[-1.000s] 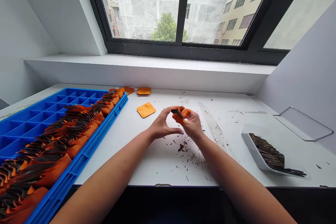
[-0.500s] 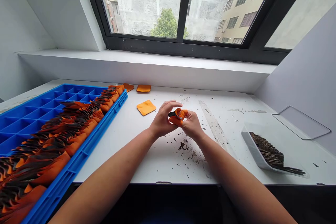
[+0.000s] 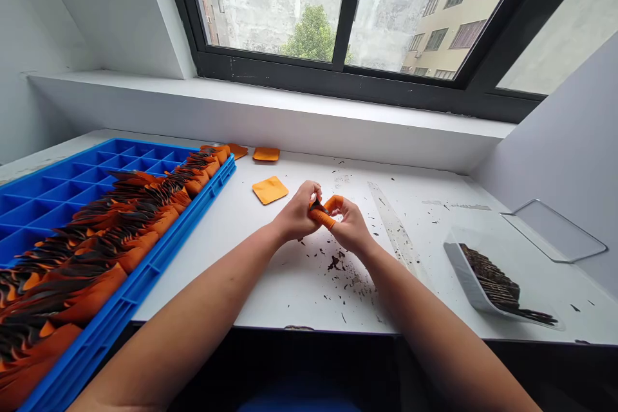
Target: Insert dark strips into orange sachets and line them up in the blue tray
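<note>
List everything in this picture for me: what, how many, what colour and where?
Divided tray: one, blue, left
Layered pieces: too many to count, orange and black, in the tray
Loose squarish pieces: three, orange, near the tray's far right corner
Clear container: one, colourless, right
Strips: uncounted, dark brown, in the container
Wire frame: one, grey, far right
Crumbs: many, dark, scattered on the table
Table: one, white, beneath everything
Window: one, dark-framed, behind the table
Tree: one, green, outside
Buildings: several, grey, beige and pinkish, outside
Small piece: one, dark, between both hands' fingers
Left hand: one, bare, centre
Right hand: one, orange-covered thumb and finger, centre
</note>
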Tool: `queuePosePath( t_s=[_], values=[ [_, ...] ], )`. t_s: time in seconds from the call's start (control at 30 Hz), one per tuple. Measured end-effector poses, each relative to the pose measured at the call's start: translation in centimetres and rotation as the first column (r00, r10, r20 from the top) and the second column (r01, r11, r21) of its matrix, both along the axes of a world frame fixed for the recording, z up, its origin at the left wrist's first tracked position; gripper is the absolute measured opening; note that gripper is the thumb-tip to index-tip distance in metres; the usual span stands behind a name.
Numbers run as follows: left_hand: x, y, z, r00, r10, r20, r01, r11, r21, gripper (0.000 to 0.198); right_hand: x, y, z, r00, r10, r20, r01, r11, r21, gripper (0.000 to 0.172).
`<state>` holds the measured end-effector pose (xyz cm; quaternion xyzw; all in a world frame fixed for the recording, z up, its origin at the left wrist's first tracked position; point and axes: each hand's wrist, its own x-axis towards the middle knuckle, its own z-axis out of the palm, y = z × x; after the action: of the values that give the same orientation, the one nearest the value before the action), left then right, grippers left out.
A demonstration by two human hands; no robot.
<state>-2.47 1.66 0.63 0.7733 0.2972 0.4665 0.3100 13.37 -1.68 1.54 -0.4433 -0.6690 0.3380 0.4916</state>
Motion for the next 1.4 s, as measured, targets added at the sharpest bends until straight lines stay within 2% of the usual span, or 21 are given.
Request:
queuePosePath(
  t_s=[0.13, 0.27, 0.53, 0.67, 0.83, 0.97, 1.1, 1.2, 1.3, 1.4],
  values=[
    [0.0, 0.4, -0.2, 0.996, 0.094, -0.004, -0.094, 0.994, 0.048, 0.039, -0.1, -0.2, 0.0, 0.996, -0.030, 0.079, 0.028, 0.999, 0.024, 0.025],
    [-0.1, 0.5, -0.6, 0.996, 0.087, -0.006, -0.087, 0.996, 0.001, 0.039, 0.0, -0.3, 0.1, 0.996, 0.004, 0.093, -0.008, 0.999, 0.041, 0.023],
    [-0.3, 0.3, -0.2, 0.991, 0.093, -0.099, -0.093, 0.996, 0.001, 0.042, 0.1, -0.1, 0.3, 0.998, 0.052, -0.018, -0.052, 0.999, 0.003, 0.030],
    [-0.2, 0.2, -0.4, 0.983, 0.119, -0.140, -0.110, 0.991, 0.069, 0.042, 0.2, 0.0, 0.1, 0.999, 0.011, 0.051, -0.013, 0.999, 0.033, 0.023],
    [-0.1, 0.2, -1.2, 0.952, 0.238, -0.194, -0.197, 0.958, 0.209, 0.061, 0.5, 0.1, -0.1, 0.984, -0.085, 0.156, 0.068, 0.992, 0.108, 0.014],
    [0.3, -0.3, -1.0, 0.948, 0.230, -0.221, -0.156, 0.938, 0.308, 0.069, 0.8, 0.3, -0.3, 0.985, -0.064, 0.161, 0.065, 0.998, 0.001, 0.008],
    [0.8, -0.7, -0.7, 0.954, 0.148, -0.262, -0.053, 0.940, 0.337, 0.073, 0.9, 0.5, -0.4, 0.992, -0.032, 0.119, 0.048, 0.990, -0.132, 0.004],
    [1.0, -0.5, -0.7, 0.950, 0.099, -0.296, -0.005, 0.953, 0.303, 0.067, 1.0, 0.5, -0.2, 0.984, -0.068, 0.167, 0.091, 0.987, -0.136, 0.007],
    [0.8, -0.2, -0.5, 0.953, 0.096, -0.289, -0.028, 0.972, 0.232, 0.049, 1.0, 0.5, 0.0, 0.979, -0.100, 0.176, 0.123, 0.985, -0.123, 0.009],
    [0.6, -0.3, 0.0, 0.954, 0.073, -0.292, -0.017, 0.981, 0.191, 0.037, 1.0, 0.6, -0.1, 0.989, -0.084, 0.124, 0.109, 0.971, -0.213, 0.010]
  ],
)
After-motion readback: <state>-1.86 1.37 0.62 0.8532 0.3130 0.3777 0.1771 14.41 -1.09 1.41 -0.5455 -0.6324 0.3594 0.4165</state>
